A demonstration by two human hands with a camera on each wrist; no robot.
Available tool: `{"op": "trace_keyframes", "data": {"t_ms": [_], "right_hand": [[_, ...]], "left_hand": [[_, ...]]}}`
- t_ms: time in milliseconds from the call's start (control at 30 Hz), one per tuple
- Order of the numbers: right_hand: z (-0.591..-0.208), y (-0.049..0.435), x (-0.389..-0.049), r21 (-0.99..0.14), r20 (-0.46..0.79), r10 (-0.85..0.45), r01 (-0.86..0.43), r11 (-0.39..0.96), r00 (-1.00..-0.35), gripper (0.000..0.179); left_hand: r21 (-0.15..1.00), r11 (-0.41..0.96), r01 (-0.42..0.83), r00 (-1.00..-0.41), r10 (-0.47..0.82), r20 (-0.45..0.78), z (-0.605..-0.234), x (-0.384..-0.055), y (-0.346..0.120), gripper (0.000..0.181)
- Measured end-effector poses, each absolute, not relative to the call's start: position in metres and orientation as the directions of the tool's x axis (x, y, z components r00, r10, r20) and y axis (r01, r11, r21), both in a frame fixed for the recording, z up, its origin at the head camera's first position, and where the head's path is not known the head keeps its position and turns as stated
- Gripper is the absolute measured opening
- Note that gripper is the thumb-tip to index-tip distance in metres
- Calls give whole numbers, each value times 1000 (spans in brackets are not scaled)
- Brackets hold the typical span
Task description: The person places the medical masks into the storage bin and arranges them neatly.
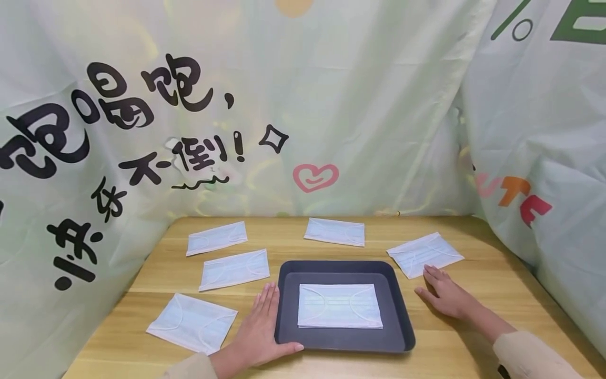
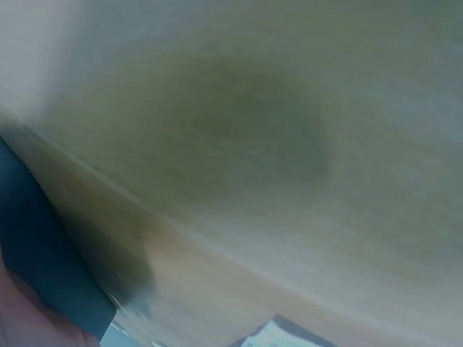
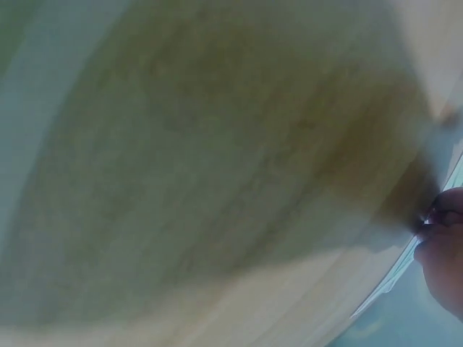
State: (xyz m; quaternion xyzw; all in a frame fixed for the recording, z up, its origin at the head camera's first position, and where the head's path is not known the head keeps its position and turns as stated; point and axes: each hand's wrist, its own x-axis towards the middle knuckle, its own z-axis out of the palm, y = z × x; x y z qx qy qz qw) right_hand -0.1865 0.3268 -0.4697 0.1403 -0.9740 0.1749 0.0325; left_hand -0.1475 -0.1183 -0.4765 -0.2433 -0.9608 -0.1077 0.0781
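Observation:
A dark grey rectangular tray (image 1: 341,339) stands on the wooden table, with a pale blue face mask (image 1: 338,306) lying flat inside. My left hand (image 1: 258,331) lies along the tray's left side, fingers straight, thumb reaching to its near left corner. To the right of the tray, my right hand (image 1: 447,295) has its fingertips at the near edge of another face mask (image 1: 423,251), the thumb spread apart from them. In the right wrist view, part of the right hand (image 3: 443,253) shows at the right edge; the left wrist view catches a bit of the left hand (image 2: 32,318) beside the dark tray (image 2: 51,238).
More flat masks lie around: one at the back (image 1: 334,232), two at the back left (image 1: 216,238) (image 1: 234,269), and another at the front left (image 1: 191,322). A printed curtain (image 1: 369,131) encloses the wooden table (image 1: 464,342) behind and at both sides.

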Motion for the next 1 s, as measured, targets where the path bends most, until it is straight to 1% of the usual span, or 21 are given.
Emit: {"op": "trace_keyframes", "data": {"t_ms": [200,367,600,700,867,1000], "right_hand": [[-472,323,-179,-319,127,-249,-277,906,-960,65],[-475,318,-175,-327,123,-252,-279,903,-960,66],[-478,319,-169,-339,132,-234,-266,902,-963,63],[-480,319,-166,-358,121,-223,-252,899,-967,62],[-481,315,-160,-346,130,-206,-238,907,-970,61],[-480,312,-157,-328,136,-171,-207,922,-976,60]], "left_hand": [[190,853,486,-871,455,183,-475,-147,-117,120],[178,856,486,-872,461,165,-473,-147,-117,119],[170,855,489,-870,464,169,-473,-148,-116,119],[200,851,485,-873,458,168,-473,-148,-117,118],[252,842,477,-879,452,154,-474,-147,-118,118],[249,845,473,-881,450,146,-474,-148,-116,118]]}}
